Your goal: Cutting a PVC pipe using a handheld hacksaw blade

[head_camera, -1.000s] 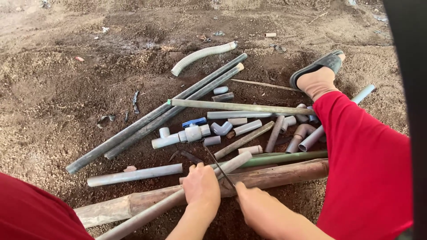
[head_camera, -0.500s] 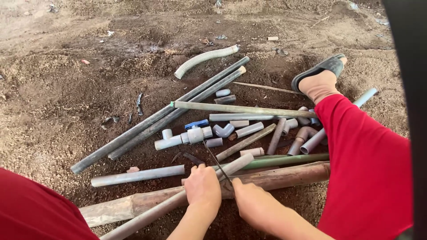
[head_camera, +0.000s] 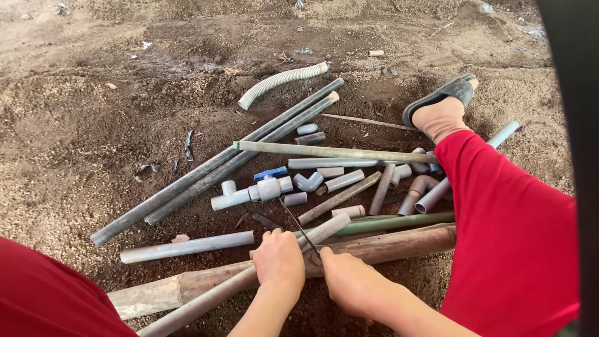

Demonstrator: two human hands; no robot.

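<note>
Grey plastic everywhere on the dirt here, and the left hand [head_camera: 279,257] is clamped down over a grey pipe [head_camera: 249,279] that runs from the bottom left up past the knuckles, lying across a thick brown log [head_camera: 387,243]. The right hand [head_camera: 352,281] sits just beside it, fingers closed round the near end of a thin dark saw blade [head_camera: 298,226] that slants up and away across the pipe. Beyond the hands there's a valve fitting with a blue handle [head_camera: 259,187], loose elbows and short offcuts, two long dark pipes [head_camera: 218,165] side by side, and a ribbed hose [head_camera: 281,80] further off. A foot in a dark sandal [head_camera: 440,100] rests at the right. The risk as I see it: the blade is bare and the left fingers are touching distance from it, so a skip off the round, smooth pipe could catch them. The pipe rests on a rounded log too, so it may roll under pressure.
</note>
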